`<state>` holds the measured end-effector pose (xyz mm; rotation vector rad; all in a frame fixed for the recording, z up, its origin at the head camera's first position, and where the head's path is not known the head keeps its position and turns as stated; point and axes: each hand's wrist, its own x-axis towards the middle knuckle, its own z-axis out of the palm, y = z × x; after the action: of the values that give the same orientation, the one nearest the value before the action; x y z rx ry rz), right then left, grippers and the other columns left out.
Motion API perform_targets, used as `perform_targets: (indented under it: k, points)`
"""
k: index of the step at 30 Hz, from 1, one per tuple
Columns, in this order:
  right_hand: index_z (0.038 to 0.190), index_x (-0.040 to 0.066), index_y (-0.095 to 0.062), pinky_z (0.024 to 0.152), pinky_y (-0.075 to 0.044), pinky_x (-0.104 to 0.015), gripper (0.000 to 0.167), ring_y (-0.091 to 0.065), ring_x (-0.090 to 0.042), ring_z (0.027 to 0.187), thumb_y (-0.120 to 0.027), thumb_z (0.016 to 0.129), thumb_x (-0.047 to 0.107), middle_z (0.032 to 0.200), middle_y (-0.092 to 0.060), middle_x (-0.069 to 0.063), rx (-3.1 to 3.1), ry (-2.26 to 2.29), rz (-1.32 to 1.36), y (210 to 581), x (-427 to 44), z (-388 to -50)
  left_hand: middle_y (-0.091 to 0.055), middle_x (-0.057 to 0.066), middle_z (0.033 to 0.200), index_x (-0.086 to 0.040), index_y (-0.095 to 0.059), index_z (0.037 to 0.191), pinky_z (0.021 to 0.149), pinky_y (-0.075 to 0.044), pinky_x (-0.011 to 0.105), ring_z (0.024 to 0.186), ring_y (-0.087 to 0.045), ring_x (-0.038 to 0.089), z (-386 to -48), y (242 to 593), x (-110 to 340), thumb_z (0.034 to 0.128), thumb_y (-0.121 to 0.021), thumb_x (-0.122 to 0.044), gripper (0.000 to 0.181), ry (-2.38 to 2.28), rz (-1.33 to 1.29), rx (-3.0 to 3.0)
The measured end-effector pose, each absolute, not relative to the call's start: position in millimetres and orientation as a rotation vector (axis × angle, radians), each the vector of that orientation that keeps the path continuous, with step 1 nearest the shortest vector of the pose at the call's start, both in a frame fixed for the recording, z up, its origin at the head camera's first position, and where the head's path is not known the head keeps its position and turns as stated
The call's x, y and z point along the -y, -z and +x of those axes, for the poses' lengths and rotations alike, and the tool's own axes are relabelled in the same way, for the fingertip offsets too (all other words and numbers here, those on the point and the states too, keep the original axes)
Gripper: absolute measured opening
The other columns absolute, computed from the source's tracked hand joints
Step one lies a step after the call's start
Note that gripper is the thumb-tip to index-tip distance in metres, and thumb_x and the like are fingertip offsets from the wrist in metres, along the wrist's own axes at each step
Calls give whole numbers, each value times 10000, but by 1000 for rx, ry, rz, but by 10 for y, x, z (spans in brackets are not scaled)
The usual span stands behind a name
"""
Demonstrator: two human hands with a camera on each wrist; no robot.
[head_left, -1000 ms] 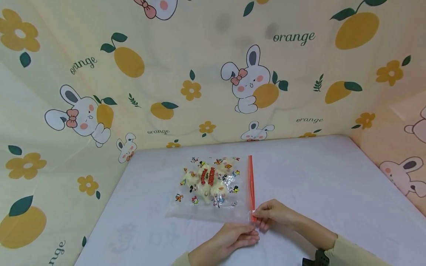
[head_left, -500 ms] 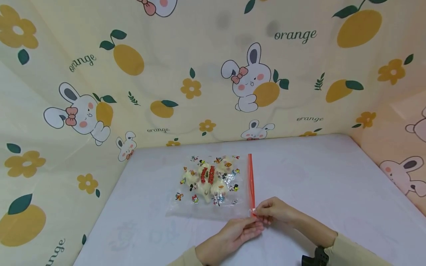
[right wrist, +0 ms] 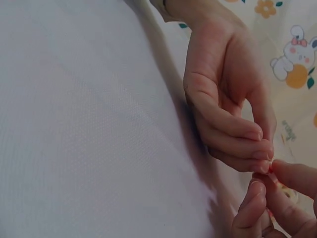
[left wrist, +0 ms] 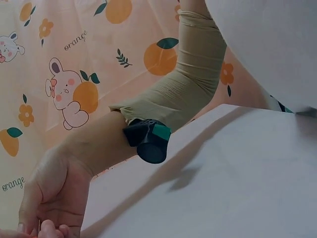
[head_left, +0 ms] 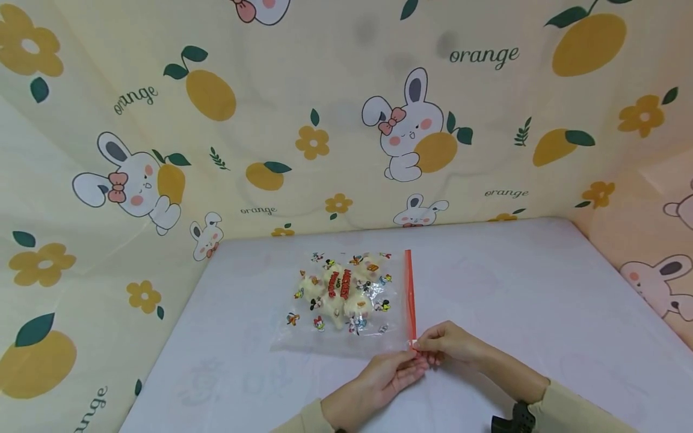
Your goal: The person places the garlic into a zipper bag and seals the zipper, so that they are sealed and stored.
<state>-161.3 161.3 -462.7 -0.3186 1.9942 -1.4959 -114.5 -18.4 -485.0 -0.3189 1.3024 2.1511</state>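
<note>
A clear zip bag [head_left: 346, 337] with cartoon prints lies flat on the white table, holding several cream-coloured lumps that look like garlic bulbs. Its red zip strip [head_left: 409, 282] runs along the right side, with a small white slider [head_left: 414, 344] at the near end. My right hand [head_left: 452, 344] pinches that slider end between thumb and finger. Just left of it, my left hand [head_left: 381, 379] pinches the strip's near corner; the right wrist view shows the left thumb and fingertips meeting there. Fingertips of the two hands nearly touch, hiding the corner itself.
White cloth covers the table [head_left: 243, 288]. A printed curtain [head_left: 335, 72] with rabbits and oranges hangs behind and along both sides. A black wrist camera [head_left: 514, 418] sits on the right forearm near the sleeve.
My left hand has moved up and right, closer to the right hand at the bag's near corner. The right hand stays at the slider. The bag has hardly shifted.
</note>
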Motion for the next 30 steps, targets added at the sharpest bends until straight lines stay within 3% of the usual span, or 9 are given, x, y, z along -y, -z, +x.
perform_targets:
  k: [16,30]
  points:
    - [1025,-214,-610,545,-419,-140,381,-499,-3,572,-592,939,157,620,-597,131,-1977,1530,-358,4673,-1600,-1613,-733,1,844,92,-620,1140,847,-572,203,821,-696,69,-1151,4816,119,938,-560,-74,268,-2183,-330,-1309]
    - [996,-171,-642,559,-428,-147,346,-496,-17,586,-573,952,165,634,-593,122,-1981,1538,-301,4643,-1570,-1618,-716,-10,815,113,-597,1157,785,-572,175,773,-681,53,-1137,4822,89,956,-539,-73,280,-2208,-334,-1313]
